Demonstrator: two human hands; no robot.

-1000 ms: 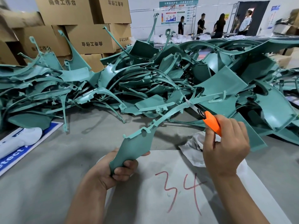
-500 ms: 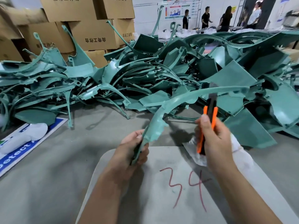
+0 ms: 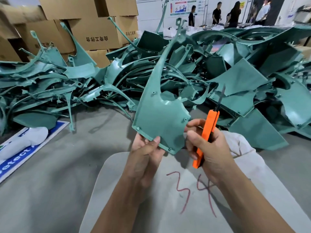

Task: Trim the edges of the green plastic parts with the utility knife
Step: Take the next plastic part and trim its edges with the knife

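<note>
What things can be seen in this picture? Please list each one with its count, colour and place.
held plastic part: one, green, upright at centre, between both hands
utility knife: one, orange, blade out and pointing up, right of the part
pile of plastic parts: many, green, across the floor behind
cardboard boxes: several, brown, stacked at back left
white sheet: one, marked 34 in red, under the arms
blue sign: one, on the floor at left
people: several, far back
left hand: grips the part's lower edge
right hand: holds the knife
</note>
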